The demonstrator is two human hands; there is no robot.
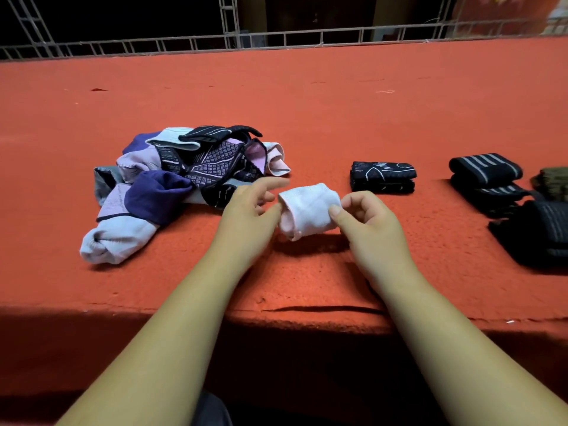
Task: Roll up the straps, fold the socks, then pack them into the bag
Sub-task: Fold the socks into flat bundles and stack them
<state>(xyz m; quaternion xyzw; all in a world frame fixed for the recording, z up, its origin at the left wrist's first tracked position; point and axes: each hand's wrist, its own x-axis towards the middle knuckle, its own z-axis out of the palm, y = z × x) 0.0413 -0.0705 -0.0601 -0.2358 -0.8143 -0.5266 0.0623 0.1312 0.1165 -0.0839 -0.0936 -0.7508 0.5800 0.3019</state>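
Observation:
A folded white sock (309, 210) is held just above the red carpeted surface (307, 103). My left hand (250, 207) pinches its left end with the thumb, the index finger pointing out. My right hand (365, 216) pinches its right end with curled fingers. To the left lies a heap of unfolded socks (172, 186) in purple, lilac, white and black patterns. A folded black patterned sock (382, 176) lies to the right. Rolled black striped straps (488, 176) sit further right.
More dark straps (534, 232) lie at the right edge, beside an olive rolled item (553, 182). The carpet's front edge (307, 315) drops off near my forearms. A metal railing (276, 38) runs along the far side. No bag is in view.

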